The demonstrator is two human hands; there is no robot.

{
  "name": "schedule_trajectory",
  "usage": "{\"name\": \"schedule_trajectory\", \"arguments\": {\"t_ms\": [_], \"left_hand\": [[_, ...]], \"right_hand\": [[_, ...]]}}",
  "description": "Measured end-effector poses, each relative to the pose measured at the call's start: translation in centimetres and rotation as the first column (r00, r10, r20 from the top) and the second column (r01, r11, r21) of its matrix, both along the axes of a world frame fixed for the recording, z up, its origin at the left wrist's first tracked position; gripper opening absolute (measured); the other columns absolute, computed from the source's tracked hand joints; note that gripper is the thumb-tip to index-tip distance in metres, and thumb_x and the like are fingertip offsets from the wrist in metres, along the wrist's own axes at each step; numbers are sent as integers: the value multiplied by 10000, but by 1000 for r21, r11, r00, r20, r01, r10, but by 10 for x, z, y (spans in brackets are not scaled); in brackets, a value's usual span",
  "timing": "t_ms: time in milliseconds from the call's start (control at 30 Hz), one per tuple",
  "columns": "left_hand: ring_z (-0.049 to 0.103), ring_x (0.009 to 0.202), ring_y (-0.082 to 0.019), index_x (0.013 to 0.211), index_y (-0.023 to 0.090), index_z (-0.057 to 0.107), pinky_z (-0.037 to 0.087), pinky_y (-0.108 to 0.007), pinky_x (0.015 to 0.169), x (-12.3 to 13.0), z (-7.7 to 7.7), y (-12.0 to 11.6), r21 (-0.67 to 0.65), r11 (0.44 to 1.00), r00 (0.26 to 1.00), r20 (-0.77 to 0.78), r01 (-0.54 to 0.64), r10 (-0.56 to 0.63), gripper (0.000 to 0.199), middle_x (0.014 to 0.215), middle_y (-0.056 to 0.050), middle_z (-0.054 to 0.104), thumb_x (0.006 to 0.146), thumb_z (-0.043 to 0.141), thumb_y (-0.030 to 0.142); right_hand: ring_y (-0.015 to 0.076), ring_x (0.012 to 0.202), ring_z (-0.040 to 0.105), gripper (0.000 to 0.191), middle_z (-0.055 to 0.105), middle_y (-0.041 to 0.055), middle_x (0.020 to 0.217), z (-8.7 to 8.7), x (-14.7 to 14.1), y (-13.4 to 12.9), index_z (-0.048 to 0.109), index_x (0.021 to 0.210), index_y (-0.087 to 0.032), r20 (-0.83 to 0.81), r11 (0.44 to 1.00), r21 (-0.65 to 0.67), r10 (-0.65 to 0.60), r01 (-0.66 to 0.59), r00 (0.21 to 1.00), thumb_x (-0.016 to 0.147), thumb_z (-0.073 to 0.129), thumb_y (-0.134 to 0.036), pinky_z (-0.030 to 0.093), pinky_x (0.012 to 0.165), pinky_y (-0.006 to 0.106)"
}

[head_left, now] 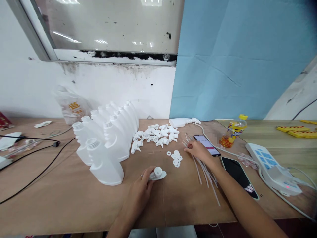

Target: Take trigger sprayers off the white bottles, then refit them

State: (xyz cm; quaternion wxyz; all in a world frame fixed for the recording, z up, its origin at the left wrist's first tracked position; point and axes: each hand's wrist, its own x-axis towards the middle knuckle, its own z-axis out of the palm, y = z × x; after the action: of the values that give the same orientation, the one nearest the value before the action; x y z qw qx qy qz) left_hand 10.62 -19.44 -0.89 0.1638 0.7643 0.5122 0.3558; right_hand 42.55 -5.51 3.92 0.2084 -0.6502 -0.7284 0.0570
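Note:
My left hand point(143, 185) is closed round a white spray head point(158, 172) near the table's front edge, its round cap facing up. To the right, my right hand point(196, 149) reaches over a bundle of thin translucent tubes point(205, 172), fingertips pressed together at their upper ends. Whether a tube is pinched there is too small to tell. White ring washers point(176, 158) lie in a small group between the hands. Behind them is a loose pile of white spray heads point(158, 134). Open-necked white bottles point(104, 165) stand in rows at the left.
A lit phone point(206, 144) and a dark phone point(239, 177) lie right of the tubes. Beyond are a drink bottle point(234, 132), a white power strip point(272, 168) and its cable. An assembled spray bottle point(182, 122) lies by the wall. Black cables and a plastic bag point(71, 105) are left.

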Motion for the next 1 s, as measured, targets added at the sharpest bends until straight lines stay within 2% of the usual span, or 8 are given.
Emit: {"name": "schedule_trajectory", "arguments": {"t_ms": [167, 300, 433, 600, 667, 767, 900, 1000], "left_hand": [[647, 1085, -224, 1289, 274, 500, 544, -375, 889, 3, 14, -5, 2, 1000, 1000, 6, 21, -21, 372, 1205, -58, 654, 920, 539, 238], [630, 1096, -225, 1261, 257, 515, 533, -390, 900, 4, 17, -5, 9, 999, 999, 34, 37, -38, 306, 1218, -83, 627, 957, 476, 250], [652, 1010, -216, 1208, 242, 545, 544, -376, 853, 5, 15, -4, 10, 1000, 999, 46, 18, -19, 264, 1138, -75, 652, 951, 486, 238], [650, 1011, -223, 1200, 234, 564, 541, -384, 861, 6, 12, -3, 36, 999, 999, 41, 4, -6, 260, 1120, -76, 661, 949, 497, 248], [650, 1003, -223, 1194, 236, 567, 540, -384, 858, 6, 12, -3, 37, 999, 999, 34, 4, -5, 254, 1117, -73, 663, 951, 495, 251], [649, 1002, -221, 1195, 239, 563, 538, -370, 846, 6, 11, -3, 33, 999, 1000, 26, 4, -5, 250, 1113, -70, 662, 956, 489, 250], [643, 999, -214, 1215, 251, 554, 531, -356, 841, 6, 11, -3, -7, 1000, 999, 15, 28, -28, 262, 1131, -64, 649, 966, 477, 248], [639, 996, -211, 1221, 261, 551, 528, -347, 833, 5, 12, -3, -24, 998, 998, 20, 53, -52, 267, 1138, -61, 644, 969, 469, 238]], "right_hand": [[209, 738, 638, 150, 706, 73, 747, -12, -3, 10, 654, 654, -177, -136, 998, 65, -5, 14, 991, 792, 598, -191, 424, 705, 287], [192, 708, 630, 223, 710, 62, 802, 1, 1, 14, 659, 981, -158, -354, 987, 152, 10, 47, 935, 843, 533, -280, 466, 710, 301], [174, 721, 617, 335, 677, 52, 855, 23, 9, 10, 637, 1075, -192, -816, 957, 283, 209, 58, 538, 803, 612, -386, 496, 691, 300], [157, 823, 622, 345, 655, 32, 943, 39, -2, -3, 683, 990, -242, -954, 963, 260, 267, -67, 139, 675, 782, -341, 509, 720, 286], [137, 701, 593, 278, 636, 13, 801, 38, -22, -12, 694, 904, -218, -962, 972, 216, 227, -90, 149, 701, 790, -382, 490, 646, 269], [125, 589, 543, 265, 615, 5, 686, 31, -64, -34, 702, 836, -185, -915, 964, 148, 219, -223, 339, 783, 741, -442, 442, 566, 260], [160, 665, 613, 265, 662, 23, 726, 23, -111, -68, 694, 886, -182, -837, 815, 44, 346, -578, 423, 847, 676, -443, 478, 644, 285], [147, 651, 587, 237, 640, 10, 721, 19, -123, -82, 648, 848, -190, -778, 744, -2, 418, -668, 469, 904, 604, -416, 467, 636, 273]]}}
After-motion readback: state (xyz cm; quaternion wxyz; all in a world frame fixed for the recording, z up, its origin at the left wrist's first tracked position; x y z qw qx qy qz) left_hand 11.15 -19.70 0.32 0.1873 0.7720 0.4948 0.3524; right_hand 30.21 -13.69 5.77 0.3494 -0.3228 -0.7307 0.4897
